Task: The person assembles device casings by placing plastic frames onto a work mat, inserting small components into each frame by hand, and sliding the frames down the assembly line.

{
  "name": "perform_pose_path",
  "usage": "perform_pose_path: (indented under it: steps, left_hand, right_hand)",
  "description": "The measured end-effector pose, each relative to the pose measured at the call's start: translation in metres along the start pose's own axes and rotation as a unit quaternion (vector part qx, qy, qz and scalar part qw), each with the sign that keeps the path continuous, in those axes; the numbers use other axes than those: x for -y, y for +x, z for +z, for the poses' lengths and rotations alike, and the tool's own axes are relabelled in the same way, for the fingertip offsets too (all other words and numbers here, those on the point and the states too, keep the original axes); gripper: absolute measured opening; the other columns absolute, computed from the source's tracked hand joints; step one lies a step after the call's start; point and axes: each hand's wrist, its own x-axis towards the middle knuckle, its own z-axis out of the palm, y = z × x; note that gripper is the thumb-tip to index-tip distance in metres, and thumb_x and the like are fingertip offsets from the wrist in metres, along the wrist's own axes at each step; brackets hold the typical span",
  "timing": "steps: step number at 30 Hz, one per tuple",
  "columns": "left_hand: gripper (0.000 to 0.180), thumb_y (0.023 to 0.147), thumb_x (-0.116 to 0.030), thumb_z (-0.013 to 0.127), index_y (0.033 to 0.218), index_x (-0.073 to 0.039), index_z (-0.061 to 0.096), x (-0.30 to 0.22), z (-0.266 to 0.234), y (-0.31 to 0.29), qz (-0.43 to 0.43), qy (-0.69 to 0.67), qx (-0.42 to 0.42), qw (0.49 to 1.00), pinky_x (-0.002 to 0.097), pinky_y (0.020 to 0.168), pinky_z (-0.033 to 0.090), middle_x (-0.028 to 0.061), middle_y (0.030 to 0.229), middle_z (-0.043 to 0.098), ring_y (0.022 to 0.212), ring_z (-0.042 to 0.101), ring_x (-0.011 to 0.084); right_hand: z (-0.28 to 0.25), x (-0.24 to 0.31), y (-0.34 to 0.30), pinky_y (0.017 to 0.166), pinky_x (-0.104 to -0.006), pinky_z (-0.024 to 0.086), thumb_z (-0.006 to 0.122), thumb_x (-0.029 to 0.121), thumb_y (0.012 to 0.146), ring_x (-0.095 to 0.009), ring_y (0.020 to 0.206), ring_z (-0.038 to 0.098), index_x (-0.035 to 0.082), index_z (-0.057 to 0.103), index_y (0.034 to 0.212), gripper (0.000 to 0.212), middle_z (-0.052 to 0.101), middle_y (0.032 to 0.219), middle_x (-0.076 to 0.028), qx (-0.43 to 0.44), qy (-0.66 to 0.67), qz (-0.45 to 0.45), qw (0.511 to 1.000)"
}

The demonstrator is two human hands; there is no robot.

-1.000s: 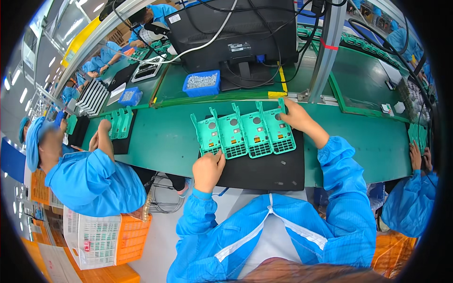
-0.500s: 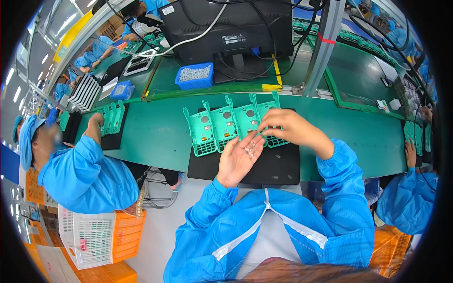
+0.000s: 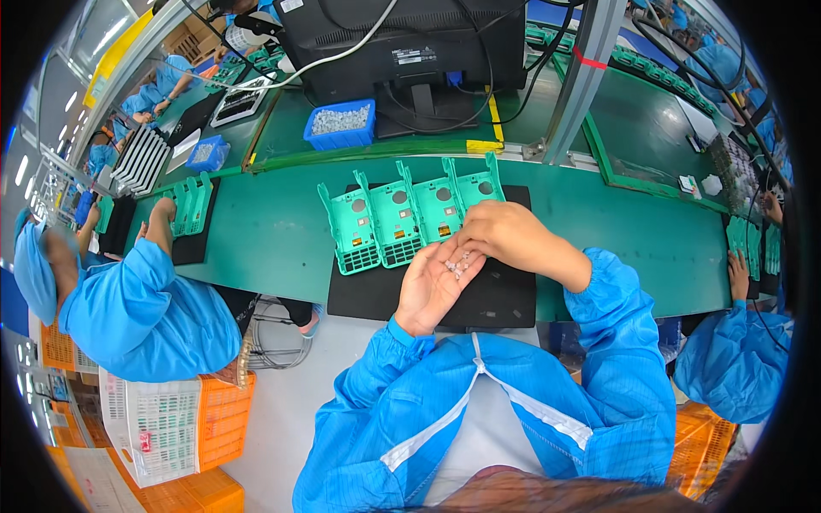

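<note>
My left hand is palm up over the black mat, cupping several small clear pieces. Above that palm, my right hand reaches in from the right with its fingers bent together at the left fingers. Whatever its fingertips pinch is hidden. Just beyond my hands, a row of green plastic housings lies on the mat, with round dark patches and grid-like near ends. My right hand partly covers the rightmost housing.
A blue bin of small whitish pieces stands below the monitor. A metal post rises from the green workbench. A co-worker handles green parts at left; another co-worker's sleeve is at right. Crates stand lower left.
My right hand has lowered onto the left hand's fingers, and its fingers have drawn closer together. The left hand still holds the clear pieces. The whole view has shifted slightly.
</note>
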Motion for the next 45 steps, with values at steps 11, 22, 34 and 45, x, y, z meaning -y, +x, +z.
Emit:
perform_pose_path:
  steps: [11, 22, 34, 45]
  left_hand:
    - [0.02, 0.095, -0.017, 0.054, 0.107, -0.001, 0.056, 0.001, 0.005, 0.004, 0.039, 0.216, -0.054, 0.974, 0.0307, 0.085, 0.051, 0.0087, 0.099, 0.062, 0.094, 0.061, 0.0169]
    - [0.019, 0.095, -0.017, 0.054, 0.105, -0.001, 0.057, 0.015, -0.009, -0.008, 0.025, 0.23, -0.035, 0.972, 0.0299, 0.084, 0.051, 0.0094, 0.1, 0.062, 0.094, 0.062, 0.0171]
    - [0.043, 0.09, 0.009, 0.043, 0.132, 0.009, 0.035, 0.01, -0.003, -0.022, 0.018, 0.078, 0.003, 0.997, 0.0388, 0.114, 0.028, 0.0233, 0.137, 0.04, 0.132, 0.036, 0.0331]
    - [0.029, 0.099, -0.013, 0.044, 0.122, 0.005, 0.045, 0.002, -0.022, -0.024, -0.002, 0.131, -0.083, 0.988, 0.0324, 0.097, 0.048, 0.0198, 0.123, 0.053, 0.115, 0.055, 0.0277]
  right_hand:
    - [-0.024, 0.003, 0.0, 0.067, -0.0373, 0.048, 0.069, 0.016, 0.075, -0.026, 0.08, 0.06, 0.009, 0.068, 0.082, 0.01, 0.062, 0.082, -0.006, -0.012, 0.105, 0.055, 0.993]
    - [-0.025, 0.021, -0.004, 0.064, -0.0373, 0.048, 0.069, 0.017, 0.072, -0.025, 0.077, 0.06, 0.01, 0.065, 0.077, 0.01, 0.059, 0.077, -0.005, 0.036, -0.017, -0.017, 0.999]
    - [-0.017, -0.061, 0.036, 0.061, -0.0414, 0.049, 0.071, 0.017, 0.064, -0.029, 0.071, 0.064, 0.01, 0.069, 0.069, 0.009, 0.065, 0.07, -0.009, 0.252, -0.197, 0.039, 0.947]
    - [0.0, -0.06, 0.055, 0.06, -0.041, 0.051, 0.073, 0.013, 0.062, -0.03, 0.074, 0.066, 0.006, 0.07, 0.074, 0.015, 0.067, 0.073, -0.011, 0.368, -0.271, 0.069, 0.887]
